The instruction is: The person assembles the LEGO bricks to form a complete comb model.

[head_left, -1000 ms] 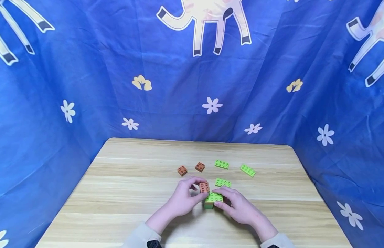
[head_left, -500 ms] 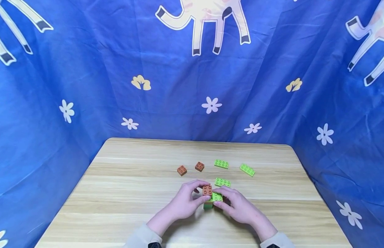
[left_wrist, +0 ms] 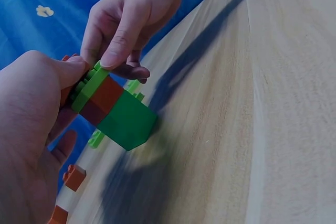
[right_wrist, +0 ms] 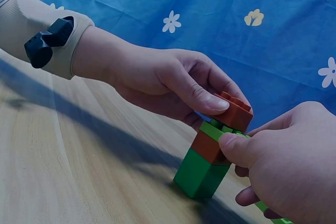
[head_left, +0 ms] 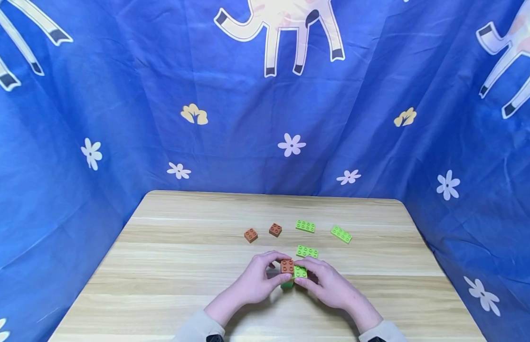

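A small stack stands on the table: a dark green block (right_wrist: 200,176) at the bottom, a brown brick (right_wrist: 209,147) above it and a light green plate (head_left: 300,271) on top. My left hand (head_left: 257,280) pinches another brown brick (head_left: 287,266) between thumb and fingers, over the left half of the light green plate. In the right wrist view this brick is slightly tilted; whether its studs are joined cannot be told. My right hand (head_left: 329,285) grips the right end of the light green plate between thumb and fingers.
Behind the hands lie two loose brown bricks (head_left: 250,235) (head_left: 275,230) and several light green plates (head_left: 305,226) (head_left: 341,234), one of them (head_left: 307,251) just behind my right fingers. A blue patterned cloth (head_left: 248,166) stands around the table (head_left: 162,266).
My left hand has moved right and slightly toward me with its brown brick, from beside the light green plate to over its left half. My right hand has stayed on the plate.
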Motion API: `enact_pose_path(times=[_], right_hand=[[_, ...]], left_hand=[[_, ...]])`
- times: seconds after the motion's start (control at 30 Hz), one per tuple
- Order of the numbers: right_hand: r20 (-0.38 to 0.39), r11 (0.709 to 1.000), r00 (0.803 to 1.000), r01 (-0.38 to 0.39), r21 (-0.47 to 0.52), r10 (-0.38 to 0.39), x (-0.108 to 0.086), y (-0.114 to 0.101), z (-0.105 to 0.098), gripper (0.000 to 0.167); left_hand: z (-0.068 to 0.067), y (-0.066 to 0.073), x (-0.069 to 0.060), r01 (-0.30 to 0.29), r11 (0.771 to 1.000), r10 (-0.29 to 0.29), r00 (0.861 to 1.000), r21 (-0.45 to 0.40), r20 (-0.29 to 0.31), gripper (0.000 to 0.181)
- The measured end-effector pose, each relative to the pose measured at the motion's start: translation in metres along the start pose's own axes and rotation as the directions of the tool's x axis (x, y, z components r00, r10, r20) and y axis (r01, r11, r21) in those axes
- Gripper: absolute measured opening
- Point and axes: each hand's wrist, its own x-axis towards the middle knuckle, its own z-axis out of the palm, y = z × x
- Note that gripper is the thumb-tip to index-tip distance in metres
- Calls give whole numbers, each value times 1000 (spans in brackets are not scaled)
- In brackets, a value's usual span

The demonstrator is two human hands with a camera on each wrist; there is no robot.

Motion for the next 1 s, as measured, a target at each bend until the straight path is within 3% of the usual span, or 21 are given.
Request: enact_pose_path(times=[0.67, 1.0], right_hand=[[-5, 1000, 1000, 9, 13, -9, 1, -2, 0, 40], [-11, 1000, 1000, 11, 10, -11, 1, -2, 0, 40]], left_hand=[[2, -2, 1, 12, 1000, -13, 999, 26, 31, 41], [5, -6, -1, -35, 998, 35, 999, 52, -4, 39]])
